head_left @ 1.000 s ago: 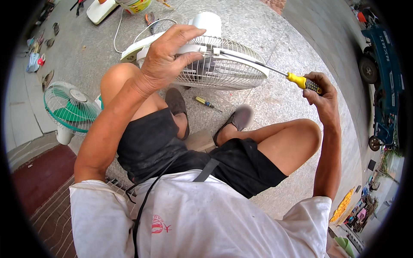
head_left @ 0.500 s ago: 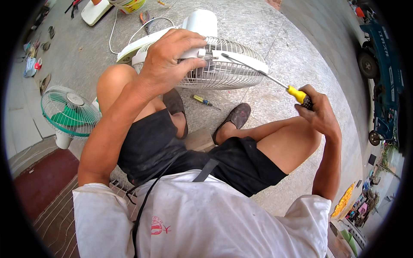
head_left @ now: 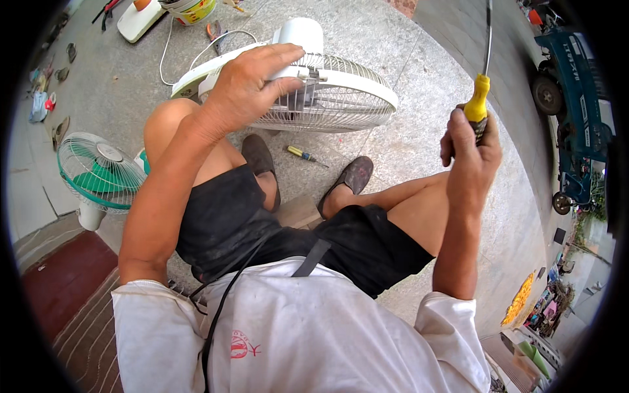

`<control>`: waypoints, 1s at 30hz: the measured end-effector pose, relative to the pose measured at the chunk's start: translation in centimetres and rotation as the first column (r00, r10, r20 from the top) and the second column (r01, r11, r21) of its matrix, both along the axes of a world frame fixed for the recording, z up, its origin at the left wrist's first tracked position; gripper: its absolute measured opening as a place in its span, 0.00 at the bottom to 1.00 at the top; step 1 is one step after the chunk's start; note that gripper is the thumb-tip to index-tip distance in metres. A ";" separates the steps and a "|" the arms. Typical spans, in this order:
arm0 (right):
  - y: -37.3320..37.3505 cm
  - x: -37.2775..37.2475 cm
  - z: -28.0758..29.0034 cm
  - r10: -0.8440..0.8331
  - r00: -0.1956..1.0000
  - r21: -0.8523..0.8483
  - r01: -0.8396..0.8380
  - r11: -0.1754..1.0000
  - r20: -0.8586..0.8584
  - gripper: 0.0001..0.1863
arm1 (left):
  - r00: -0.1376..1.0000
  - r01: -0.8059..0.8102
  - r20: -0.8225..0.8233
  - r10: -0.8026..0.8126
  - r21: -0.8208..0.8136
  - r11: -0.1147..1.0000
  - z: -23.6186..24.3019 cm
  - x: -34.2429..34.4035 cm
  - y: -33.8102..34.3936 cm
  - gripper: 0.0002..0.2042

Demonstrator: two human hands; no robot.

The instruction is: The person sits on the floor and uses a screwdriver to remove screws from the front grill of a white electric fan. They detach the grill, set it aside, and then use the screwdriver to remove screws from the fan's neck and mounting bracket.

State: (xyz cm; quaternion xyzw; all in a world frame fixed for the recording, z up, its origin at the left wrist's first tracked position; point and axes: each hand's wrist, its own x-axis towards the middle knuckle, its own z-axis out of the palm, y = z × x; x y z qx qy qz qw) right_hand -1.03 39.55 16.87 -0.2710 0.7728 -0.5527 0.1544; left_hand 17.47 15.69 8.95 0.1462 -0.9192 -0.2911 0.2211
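Observation:
A white electric fan (head_left: 377,93) with a wire guard lies tilted in front of me, its rounded motor housing (head_left: 300,36) at the far side. My left hand (head_left: 246,85) is closed on the near rim of the guard, thumb below and fingers on top, by a white clip. Off to the right, my right hand (head_left: 473,141) grips the yellow and black handle of a screwdriver (head_left: 477,98). Its long shaft points up and away from the fan, touching nothing. A smaller screwdriver (head_left: 306,155) with a yellow and dark handle lies on the floor between my feet.
A second fan (head_left: 101,171) with green blades stands at left. Pliers (head_left: 213,33), a white cord (head_left: 165,57), a bucket (head_left: 191,11) and a white base piece (head_left: 139,21) are on the floor at far left. A blue vehicle (head_left: 569,98) stands at far right.
My right hand has turned the screwdriver upright and drawn its tip away from the fan's rim. My left hand keeps hold of the guard.

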 end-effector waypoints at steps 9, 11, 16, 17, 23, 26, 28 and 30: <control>-0.6 3.6 -5.4 -0.031 0.994 0.142 0.015 0.990 0.109 0.16 | 0.973 -0.065 -0.228 0.030 -0.147 0.987 -1.1 -0.4 1.9 0.17; 0.1 4.4 -8.6 0.258 0.965 0.407 -0.217 0.887 -0.048 0.10 | 0.967 -0.062 -0.254 0.017 -0.167 0.984 -1.4 -0.8 2.3 0.16; -0.9 2.4 -4.3 -0.101 0.989 -0.007 0.102 0.995 0.109 0.11 | 0.969 -0.082 -0.245 0.035 -0.185 0.979 -1.4 -0.3 2.4 0.16; -0.7 1.4 -5.6 -0.197 0.980 -0.099 0.200 0.975 0.033 0.13 | 0.963 -0.071 -0.270 0.015 -0.199 0.977 -1.1 -0.9 2.2 0.16; -2.1 -0.5 -4.8 -0.006 0.998 0.290 0.023 0.957 -0.061 0.14 | 0.957 -0.099 -0.287 0.026 -0.243 0.965 -1.2 -0.5 1.9 0.16; -3.9 -4.4 -5.1 -0.040 0.994 0.090 0.049 0.995 -0.099 0.15 | 0.961 -0.046 -0.275 0.006 -0.138 0.989 -1.4 -0.4 1.9 0.17; -4.7 -4.1 -6.2 0.137 0.989 0.060 -0.141 0.988 0.061 0.23 | 0.964 -0.057 -0.263 0.033 -0.081 0.995 -1.5 0.0 2.6 0.17; -5.0 -3.0 -8.2 0.252 0.962 0.110 -0.263 0.959 0.101 0.30 | 0.954 -0.133 -0.282 0.099 -0.102 0.986 -1.7 0.3 2.9 0.18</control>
